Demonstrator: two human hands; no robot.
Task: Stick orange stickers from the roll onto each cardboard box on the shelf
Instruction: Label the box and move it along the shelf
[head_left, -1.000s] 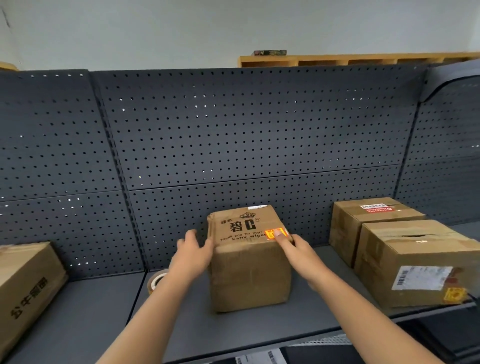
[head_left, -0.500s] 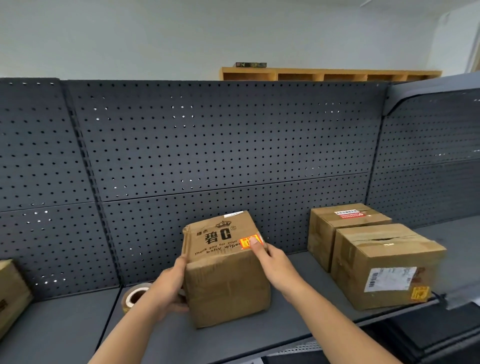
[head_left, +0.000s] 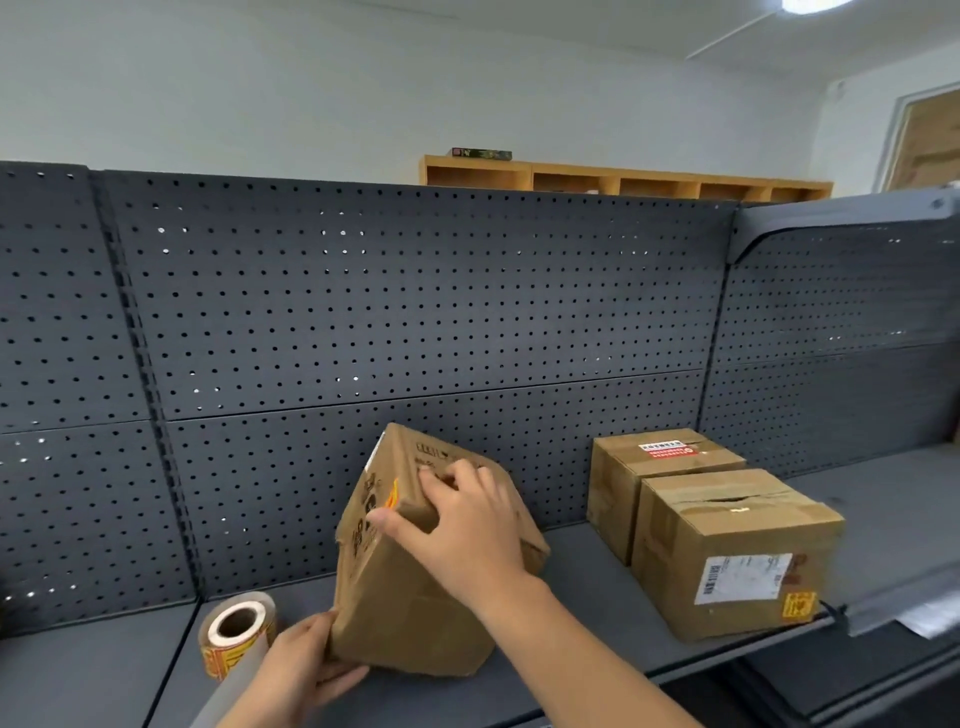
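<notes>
Tips and turns box (head_left: 410, 587) on shelf (head_left: 587, 592) after pressing sticker (head_left: 393, 493) flat, with right hand (head_left: 467, 530) now gripping its top edge and left hand (head_left: 306, 660) holding bottom corner beside roll (head_left: 239, 631), so likely finishes this box, next one due.

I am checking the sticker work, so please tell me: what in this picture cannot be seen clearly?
All in the head view:
- Orange sticker on the tilted box: seen almost edge-on, so its print is unreadable.
- Rear box: front face partly hidden by the front box, so any sticker there is unknown.
- Front box's white label: text too small.
</notes>
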